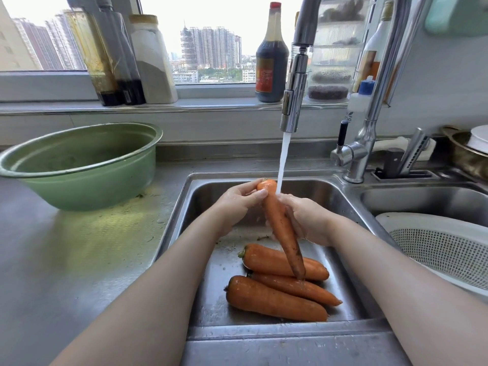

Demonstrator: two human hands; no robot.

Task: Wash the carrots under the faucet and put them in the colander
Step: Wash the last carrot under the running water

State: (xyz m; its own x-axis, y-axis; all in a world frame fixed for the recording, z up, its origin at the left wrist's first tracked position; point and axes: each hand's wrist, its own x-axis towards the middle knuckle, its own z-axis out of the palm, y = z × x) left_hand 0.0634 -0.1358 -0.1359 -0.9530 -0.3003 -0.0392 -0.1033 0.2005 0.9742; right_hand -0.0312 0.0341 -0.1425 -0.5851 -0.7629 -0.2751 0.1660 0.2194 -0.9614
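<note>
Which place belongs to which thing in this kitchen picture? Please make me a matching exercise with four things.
Things:
1 green basin
2 white colander
3 held carrot
4 dark sauce bottle

Places:
a on the windowsill
b under the running water
c on the counter, left of the sink
d right of that sink

Pairs: 1-c, 2-d, 3-b, 4-a.

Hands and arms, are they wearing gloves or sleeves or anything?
No. Both the left hand and the right hand are bare, without gloves, visible rings or a watch. The left forearm and right forearm are bare too; no sleeve shows.
</note>
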